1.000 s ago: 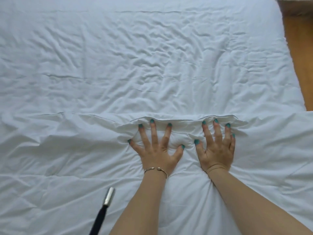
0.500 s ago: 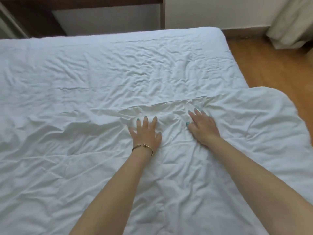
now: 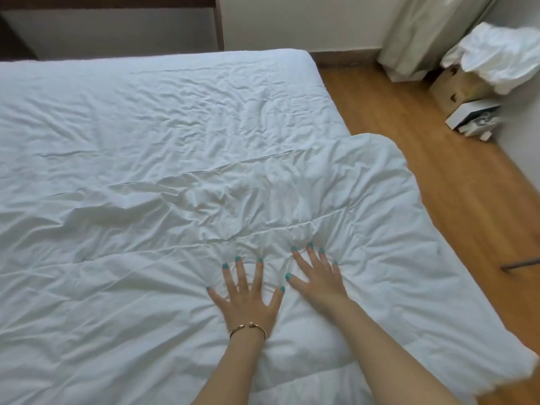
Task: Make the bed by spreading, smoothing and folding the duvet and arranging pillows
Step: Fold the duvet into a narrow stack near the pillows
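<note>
A white duvet (image 3: 122, 302) covers the near half of the bed, and its far edge runs across the middle. Beyond that edge lies the wrinkled white sheet (image 3: 175, 106) of the mattress. My left hand (image 3: 248, 293), with a gold bracelet at the wrist, lies flat on the duvet with fingers spread. My right hand (image 3: 318, 276) rests flat just to its right, fingers apart, near a raised fold. The duvet's right corner (image 3: 388, 168) hangs past the bed's edge over the floor. No pillow shows on the bed.
Wooden floor (image 3: 438, 176) runs along the bed's right side. At the far right stand a cardboard box (image 3: 455, 86) under a heap of white linen (image 3: 502, 51) and a small white box (image 3: 473, 115). A curtain (image 3: 423, 33) hangs behind. A dark headboard (image 3: 111, 1) lines the wall.
Both hands have slid back toward me over the duvet and spread their fingers again. My view has lifted and turned right, so the floor and boxes now show.
</note>
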The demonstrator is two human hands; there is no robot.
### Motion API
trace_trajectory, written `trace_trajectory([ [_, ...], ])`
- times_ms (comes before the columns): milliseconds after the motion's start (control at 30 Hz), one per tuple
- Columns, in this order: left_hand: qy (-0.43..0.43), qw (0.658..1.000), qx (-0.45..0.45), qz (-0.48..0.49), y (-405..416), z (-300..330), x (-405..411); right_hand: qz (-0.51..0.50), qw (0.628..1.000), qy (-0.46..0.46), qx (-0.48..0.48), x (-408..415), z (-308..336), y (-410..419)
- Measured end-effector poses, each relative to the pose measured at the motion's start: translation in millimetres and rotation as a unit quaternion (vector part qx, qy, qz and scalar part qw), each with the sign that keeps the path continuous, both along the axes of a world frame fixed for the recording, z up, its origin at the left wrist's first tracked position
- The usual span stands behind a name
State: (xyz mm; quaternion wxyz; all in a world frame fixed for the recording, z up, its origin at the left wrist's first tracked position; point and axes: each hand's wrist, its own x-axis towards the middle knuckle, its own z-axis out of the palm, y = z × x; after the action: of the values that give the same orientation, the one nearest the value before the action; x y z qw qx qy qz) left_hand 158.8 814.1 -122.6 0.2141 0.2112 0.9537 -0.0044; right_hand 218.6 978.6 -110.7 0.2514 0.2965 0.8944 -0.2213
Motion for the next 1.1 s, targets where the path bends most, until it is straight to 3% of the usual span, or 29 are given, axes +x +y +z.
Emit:
trace_trajectory([
  [167,-0.025,0.999,-0.026,-0.023,-14,1,7,0.068,0.994,-0.021,-0.086,4,14,17],
  [267,-0.041,0.999,-0.022,-0.020,-6,1,-4,0.063,0.994,0.023,-0.084,7,21,25],
  [433,-0.016,0.998,-0.031,0.058,15,4,15,0.111,0.986,0.067,0.104,57,18,35],
  [567,-0.019,0.987,0.004,0.159,47,18,59,-0.004,0.982,0.047,0.183,118,15,63],
  [667,-0.025,0.996,0.024,0.083,66,22,117,-0.104,0.984,-0.028,0.145,153,13,94],
  [733,-0.029,0.998,0.050,0.034,80,21,139,-0.109,0.985,-0.052,0.123,157,17,105],
  [833,-0.014,0.995,0.090,-0.046,113,26,134,-0.050,0.991,0.026,0.125,142,25,113],
  [900,-0.006,0.991,0.111,-0.074,133,28,124,0.043,0.989,0.084,0.112,141,26,123],
  [967,-0.013,0.993,0.073,-0.096,141,24,122,0.115,0.985,0.074,0.109,161,16,138],
  [1100,-0.007,0.994,0.016,-0.111,134,7,130,-0.002,0.991,-0.021,0.135,197,3,173],
])
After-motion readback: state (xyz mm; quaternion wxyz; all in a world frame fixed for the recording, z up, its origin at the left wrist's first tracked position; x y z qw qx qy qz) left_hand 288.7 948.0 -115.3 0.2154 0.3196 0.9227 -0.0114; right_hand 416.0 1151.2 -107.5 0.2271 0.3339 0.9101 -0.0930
